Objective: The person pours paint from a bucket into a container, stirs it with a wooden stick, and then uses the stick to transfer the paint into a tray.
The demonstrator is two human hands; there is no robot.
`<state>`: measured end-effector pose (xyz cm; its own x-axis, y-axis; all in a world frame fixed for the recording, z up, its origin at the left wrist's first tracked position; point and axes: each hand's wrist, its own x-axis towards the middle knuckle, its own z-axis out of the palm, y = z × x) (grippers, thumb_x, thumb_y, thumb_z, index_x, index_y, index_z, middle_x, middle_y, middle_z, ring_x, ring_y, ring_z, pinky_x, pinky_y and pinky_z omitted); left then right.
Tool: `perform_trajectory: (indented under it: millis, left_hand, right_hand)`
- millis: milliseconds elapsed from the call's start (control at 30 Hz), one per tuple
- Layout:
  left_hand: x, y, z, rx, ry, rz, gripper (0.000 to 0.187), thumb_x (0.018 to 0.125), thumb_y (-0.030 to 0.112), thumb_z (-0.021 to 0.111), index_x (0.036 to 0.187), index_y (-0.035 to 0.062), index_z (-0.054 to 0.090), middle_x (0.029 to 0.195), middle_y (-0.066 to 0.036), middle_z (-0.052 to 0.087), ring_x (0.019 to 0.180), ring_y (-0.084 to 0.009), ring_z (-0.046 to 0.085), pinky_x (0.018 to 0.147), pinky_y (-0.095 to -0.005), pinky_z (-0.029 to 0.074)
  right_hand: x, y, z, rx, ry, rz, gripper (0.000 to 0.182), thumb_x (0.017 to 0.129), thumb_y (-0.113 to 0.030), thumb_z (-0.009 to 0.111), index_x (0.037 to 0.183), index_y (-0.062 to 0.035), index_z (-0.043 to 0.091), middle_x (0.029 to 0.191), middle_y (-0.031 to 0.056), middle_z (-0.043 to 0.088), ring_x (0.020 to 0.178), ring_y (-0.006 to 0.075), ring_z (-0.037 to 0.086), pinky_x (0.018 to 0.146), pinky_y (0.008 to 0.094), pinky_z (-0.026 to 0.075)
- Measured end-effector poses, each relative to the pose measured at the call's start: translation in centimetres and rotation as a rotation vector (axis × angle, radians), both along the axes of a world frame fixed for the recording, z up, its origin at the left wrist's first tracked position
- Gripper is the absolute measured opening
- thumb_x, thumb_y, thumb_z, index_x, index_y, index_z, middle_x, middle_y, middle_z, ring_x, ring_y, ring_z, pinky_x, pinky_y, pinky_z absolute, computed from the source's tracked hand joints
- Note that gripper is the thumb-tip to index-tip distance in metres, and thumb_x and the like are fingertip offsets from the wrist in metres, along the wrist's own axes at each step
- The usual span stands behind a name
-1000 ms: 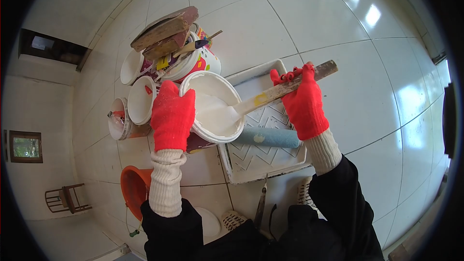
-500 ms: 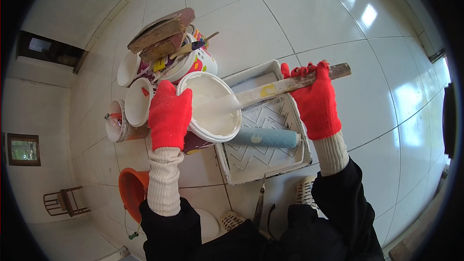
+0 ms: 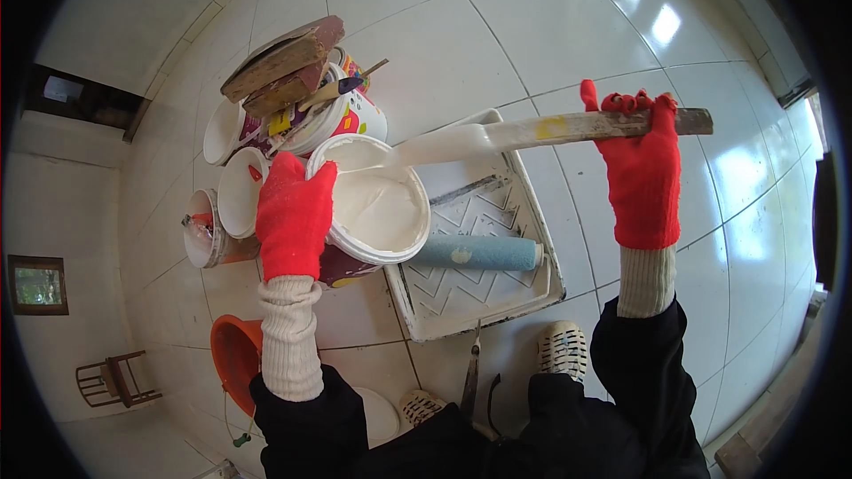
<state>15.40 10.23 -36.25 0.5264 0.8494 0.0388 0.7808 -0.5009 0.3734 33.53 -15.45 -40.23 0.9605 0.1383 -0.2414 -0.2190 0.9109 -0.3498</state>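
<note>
Left hand (image 3: 293, 213), red-gloved, grip closed over the left rim of the white paint bucket (image 3: 377, 208); fingers lie across the rim and down the outer wall. Bucket stands on the tiled floor (image 3: 497, 27), holding white paint, touching the left edge of the paint tray (image 3: 519, 297).

Right hand (image 3: 641, 173), red-gloved, grip clamped round the far-right end of a wooden stir stick (image 3: 550, 129). Stick held roughly level above the tray; its paint-coated blade end hangs over the bucket's far rim, clear of the paint surface.

Blue roller (image 3: 477, 253) lies across the tray, just right of the bucket.

Far left of the bucket: cluster of other buckets (image 3: 235, 204), wooden blocks (image 3: 280, 62) stacked on top. Orange bucket (image 3: 232, 350) near left, by the sleeve. A sandalled foot (image 3: 564, 350) near the tray's near edge.
</note>
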Motion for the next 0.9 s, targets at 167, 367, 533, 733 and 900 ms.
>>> perform_trajectory:
  millis: [167, 367, 533, 733, 900]
  left_hand:
    - [0.0, -0.1, 0.3, -0.029, 0.024, 0.029, 0.041, 0.078, 0.041, 0.066, 0.081, 0.0039, 0.049, 0.077, -0.011, 0.054, 0.073, -0.0290, 0.053, 0.071, -0.0387, 0.043]
    - [0.0, 0.1, 0.0, 0.003, 0.021, -0.005, 0.042, 0.078, 0.043, 0.066, 0.082, 0.0040, 0.050, 0.077, -0.012, 0.054, 0.073, -0.0297, 0.053, 0.071, -0.0393, 0.042]
    - [0.1, 0.5, -0.2, 0.090, 0.092, -0.039, 0.041, 0.078, 0.041, 0.066, 0.087, 0.0041, 0.052, 0.079, -0.013, 0.062, 0.077, -0.0310, 0.061, 0.071, -0.0411, 0.046]
    - [0.7, -0.4, 1.1, -0.057, 0.147, 0.032, 0.044, 0.079, 0.042, 0.064, 0.095, 0.0019, 0.055, 0.094, -0.017, 0.063, 0.092, -0.0331, 0.060, 0.079, -0.0418, 0.046]
    - [-0.9, 1.9, -1.3, 0.028, 0.060, -0.154, 0.058, 0.083, 0.044, 0.059, 0.116, -0.0040, 0.054, 0.118, -0.024, 0.056, 0.114, -0.0377, 0.051, 0.095, -0.0417, 0.040]
  right_hand:
    - [-0.1, -0.8, -1.1, -0.098, -0.109, -0.062, 0.026, 0.094, -0.022, 0.056, 0.092, -0.0002, 0.042, 0.083, 0.0092, 0.043, 0.080, 0.0225, 0.047, 0.104, 0.0519, 0.040]
    - [-1.5, 0.1, -1.0, -0.335, -0.420, -0.043, 0.029, 0.096, -0.030, 0.051, 0.090, -0.0023, 0.045, 0.082, 0.0083, 0.048, 0.081, 0.0223, 0.051, 0.099, 0.0461, 0.043]
    - [-2.5, 1.1, -1.9, -0.493, -0.718, -0.003, 0.040, 0.099, -0.039, 0.043, 0.089, -0.0007, 0.049, 0.081, 0.0100, 0.055, 0.082, 0.0222, 0.056, 0.090, 0.0397, 0.045]
    - [-3.1, 2.9, -1.2, -0.505, -0.898, -0.009, 0.045, 0.096, -0.045, 0.046, 0.077, -0.0047, 0.043, 0.068, 0.0070, 0.049, 0.065, 0.0206, 0.050, 0.096, 0.0538, 0.042]
    - [-5.0, 3.7, -1.3, -0.628, -0.739, 0.026, 0.047, 0.092, -0.045, 0.053, 0.072, -0.0045, 0.042, 0.065, 0.0058, 0.045, 0.059, 0.0205, 0.046, 0.089, 0.0476, 0.045]
